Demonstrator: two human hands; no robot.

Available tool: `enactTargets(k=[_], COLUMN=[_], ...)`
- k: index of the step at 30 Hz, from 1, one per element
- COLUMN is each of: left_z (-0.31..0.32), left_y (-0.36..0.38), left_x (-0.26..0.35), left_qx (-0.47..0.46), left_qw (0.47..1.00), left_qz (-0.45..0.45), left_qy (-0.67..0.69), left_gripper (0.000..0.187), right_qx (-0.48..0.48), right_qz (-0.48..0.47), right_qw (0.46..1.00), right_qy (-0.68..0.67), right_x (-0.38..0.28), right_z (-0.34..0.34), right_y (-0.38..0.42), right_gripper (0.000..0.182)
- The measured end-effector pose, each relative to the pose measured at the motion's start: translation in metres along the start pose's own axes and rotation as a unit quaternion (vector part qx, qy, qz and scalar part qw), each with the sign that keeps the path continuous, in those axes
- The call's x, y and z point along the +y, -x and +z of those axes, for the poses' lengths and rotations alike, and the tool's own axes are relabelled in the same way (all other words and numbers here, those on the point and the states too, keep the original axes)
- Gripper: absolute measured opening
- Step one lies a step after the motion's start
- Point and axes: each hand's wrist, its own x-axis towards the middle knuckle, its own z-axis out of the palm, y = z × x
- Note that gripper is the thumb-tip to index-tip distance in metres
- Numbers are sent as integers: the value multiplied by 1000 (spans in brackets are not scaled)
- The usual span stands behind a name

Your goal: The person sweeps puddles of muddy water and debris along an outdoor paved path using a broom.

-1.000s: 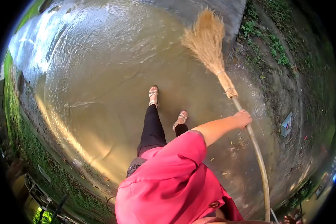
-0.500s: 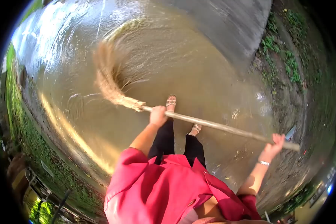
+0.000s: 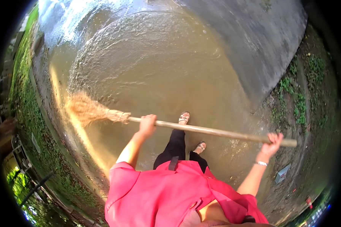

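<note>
A long-handled straw broom (image 3: 212, 131) lies across in front of me, its bristle head (image 3: 88, 109) at the left over brown water. Close to the bound neck of the bristles, my left hand (image 3: 147, 124) is wrapped round the wooden handle. Near the far right end of the handle, my right hand (image 3: 272, 144) grips it, with a pale band on the wrist. The bristles are slightly blurred and spread out. Below the handle are my sandalled feet (image 3: 184, 118), standing in shallow muddy water (image 3: 166, 79).
Grey pavement (image 3: 269, 41) rises from the water at the upper right. Soil with green plants (image 3: 299, 102) borders the right side. A grassy bank (image 3: 30, 113) runs along the left. On the right ground lies a small pale box-like object (image 3: 282, 174).
The broom head has swung left and toward me, its bristles fanning out. My left hand has moved left with the handle; both hands keep their grip. Ripples now spread in a wide arc.
</note>
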Motion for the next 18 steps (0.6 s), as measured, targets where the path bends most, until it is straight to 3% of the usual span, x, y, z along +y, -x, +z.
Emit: enactTargets(k=[2, 4, 6, 7, 8, 10, 11, 14, 17, 18], left_z=[-6, -26, -26, -28, -31, -37, -38, -51, -38, -29], left_y=[-27, -62, -101, -122, -143, -181, -201, -255, -310, -322], left_x=[52, 111, 159, 186, 211, 261, 287, 360, 380, 378], left_qx=[61, 112, 131, 140, 140, 149, 127, 72, 30, 30], left_qw=[994, 978, 956, 939, 928, 899, 896, 898, 914, 928], left_qz=[85, 163, 253, 302, 332, 400, 420, 432, 403, 369], left_qy=[8, 61, 70, 89, 97, 104, 75, -29, -39, -37], left_gripper=[22, 21, 20, 22, 24, 25, 21, 19, 28, 31], right_qx=[29, 67, 30, 102, 155, 129, 131, -49, -237, -193], right_qz=[-52, -174, -170, -243, -347, -446, -448, -390, -309, -343], right_qw=[998, 982, 984, 958, 895, 788, 789, 889, 920, 919], right_qy=[-21, 33, 31, 117, 234, 404, 400, 233, 49, 29], right_x=[-68, -131, -205, -218, -233, -294, -295, -298, -281, -271], right_z=[-39, -54, -110, -92, -87, -181, -188, -170, -138, -125], right_y=[3, 33, 64, 97, 124, 157, 152, 164, 159, 148], right_gripper=[17, 30, 33, 25, 28, 19, 19, 15, 18, 22])
